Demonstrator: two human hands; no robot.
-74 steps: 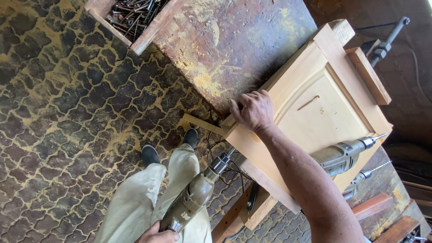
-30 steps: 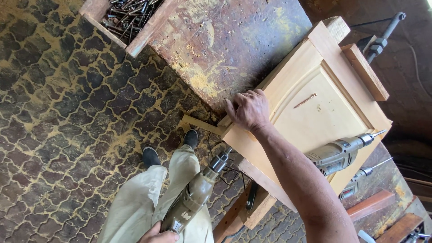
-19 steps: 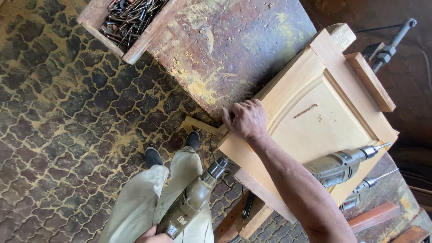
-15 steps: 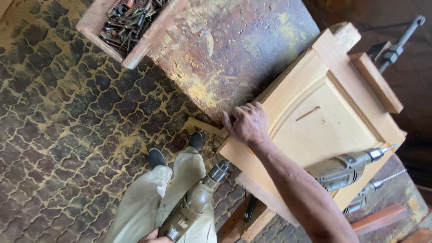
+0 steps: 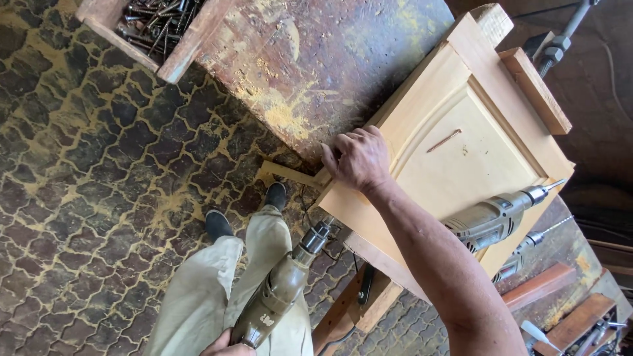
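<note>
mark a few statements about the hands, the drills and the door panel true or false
1. The right hand rests on the corner of the wooden door panel. True.
2. The left hand holds a silver drill. False: it grips the olive-green drill; the silver drill lies on the panel, untouched.
3. The wooden box at the bench edge holds screws. True.
4. The green drill's tip is pressed into the panel. False: it is held down beside the person's trouser leg, below the panel's edge.
5. A single long nail or screw lies on the panel's face. True.
</note>
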